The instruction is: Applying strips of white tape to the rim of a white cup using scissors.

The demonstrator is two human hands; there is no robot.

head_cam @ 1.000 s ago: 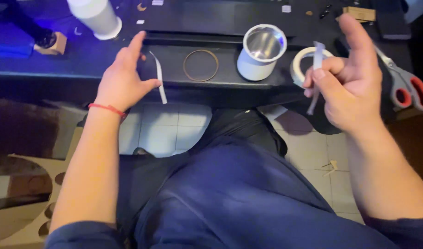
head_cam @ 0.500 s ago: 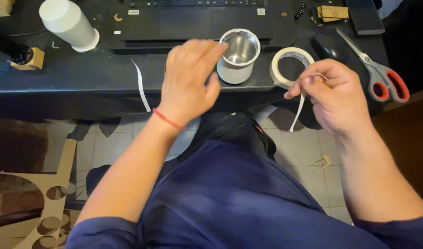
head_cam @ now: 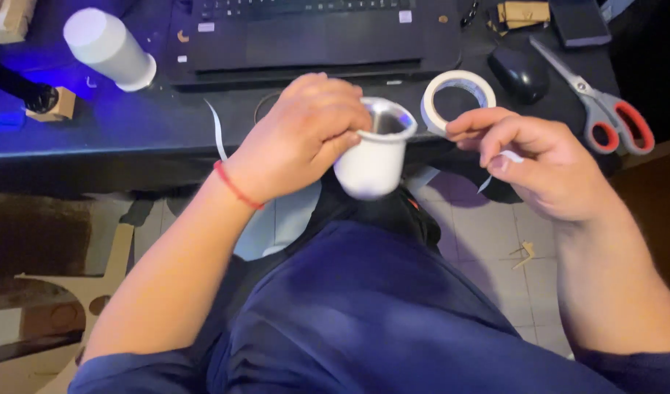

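My left hand point(head_cam: 298, 138) grips a white cup with a shiny metal inside point(head_cam: 375, 157) by its rim and holds it off the desk, above my lap. My right hand point(head_cam: 539, 160) is just to the right of the cup, fingers pinched on a short strip of white tape point(head_cam: 495, 171) that hangs down from them. A roll of white tape point(head_cam: 455, 98) lies on the dark desk point(head_cam: 131, 124) behind the cup, close to my right fingers. Another strip of tape point(head_cam: 218, 131) hangs off the desk edge to the left of my left hand.
A laptop point(head_cam: 313, 33) sits at the back of the desk, with a white cylinder point(head_cam: 109, 47) lying to its left. A black mouse point(head_cam: 517, 73) and red-handled scissors point(head_cam: 605, 109) lie at the right. Cardboard cut-outs point(head_cam: 72, 292) rest on the floor at lower left.
My left hand reached from the desk edge to the cup, took it by the rim and lifted it toward me. My right hand, still holding the tape strip, came down beside it.
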